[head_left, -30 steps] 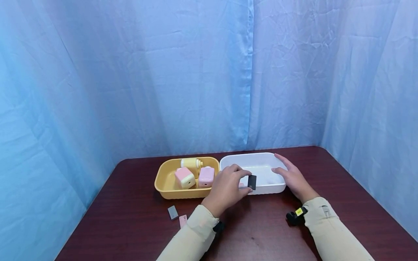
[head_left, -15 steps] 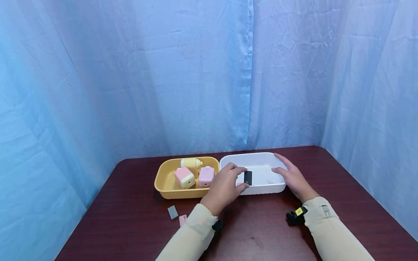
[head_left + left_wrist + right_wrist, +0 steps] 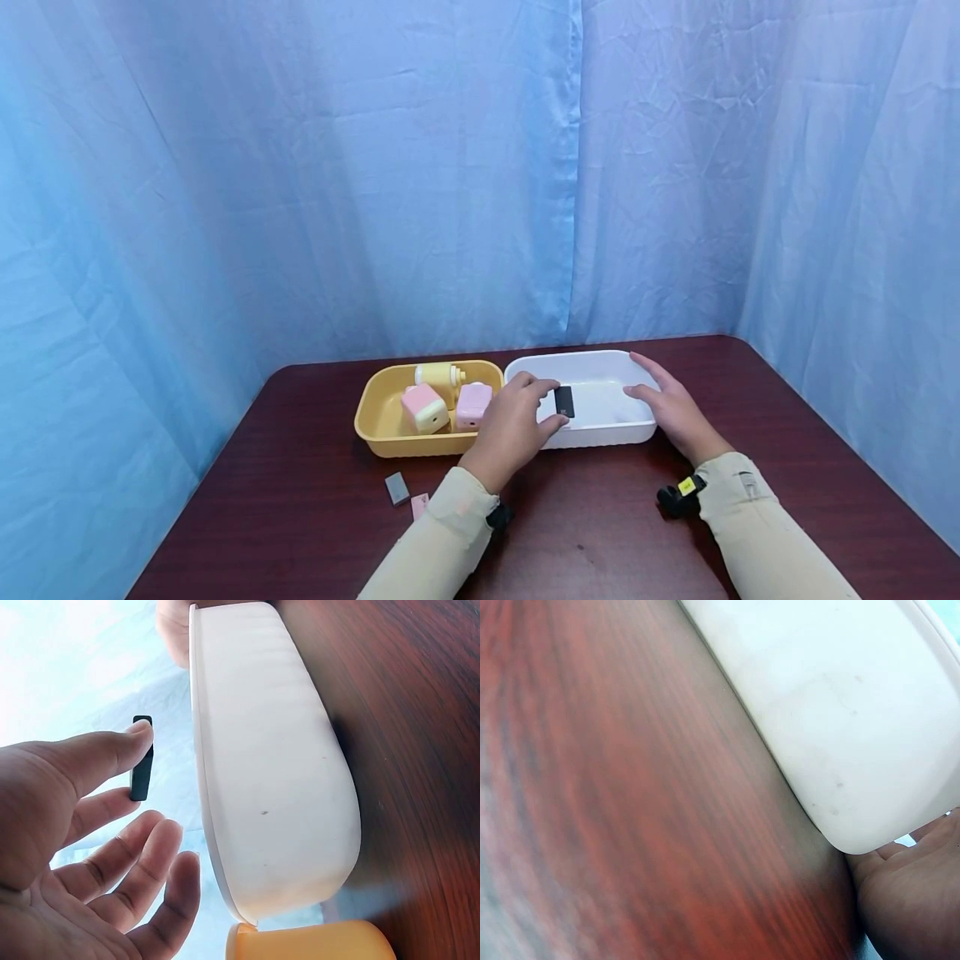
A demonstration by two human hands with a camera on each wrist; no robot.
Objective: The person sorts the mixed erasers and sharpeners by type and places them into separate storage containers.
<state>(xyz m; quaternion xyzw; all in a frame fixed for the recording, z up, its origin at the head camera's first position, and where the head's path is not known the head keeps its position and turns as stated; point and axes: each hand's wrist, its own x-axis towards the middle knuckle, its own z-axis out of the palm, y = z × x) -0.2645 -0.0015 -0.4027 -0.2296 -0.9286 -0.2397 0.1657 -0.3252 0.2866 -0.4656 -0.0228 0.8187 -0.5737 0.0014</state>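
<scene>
My left hand [image 3: 513, 421] pinches a small flat black rectangular block [image 3: 565, 401] between thumb and index finger, over the left part of the white bin [image 3: 600, 435]. In the left wrist view the block [image 3: 142, 761] shows edge-on, above the bin's rim, and the other fingers are spread loosely. At the bin's right end, my right hand [image 3: 678, 417] holds the wall, thumb over the rim and fingers along the outside. Its palm lies against the bin's end in the right wrist view, where most of the fingers are hidden behind the bin.
A yellow bin [image 3: 386, 446] adjoins the white one on the left. Inside it are a pink-and-cream cube [image 3: 425, 408], a pink cube [image 3: 474, 406] and a yellow cylinder-shaped piece [image 3: 435, 375]. A grey block [image 3: 397, 489] and a pink block [image 3: 419, 505] lie on the dark red table [image 3: 300, 517].
My left hand has moved slightly left and away from me, carrying the black block from the front rim to over the white bin's inside. My right hand has stayed in place.
</scene>
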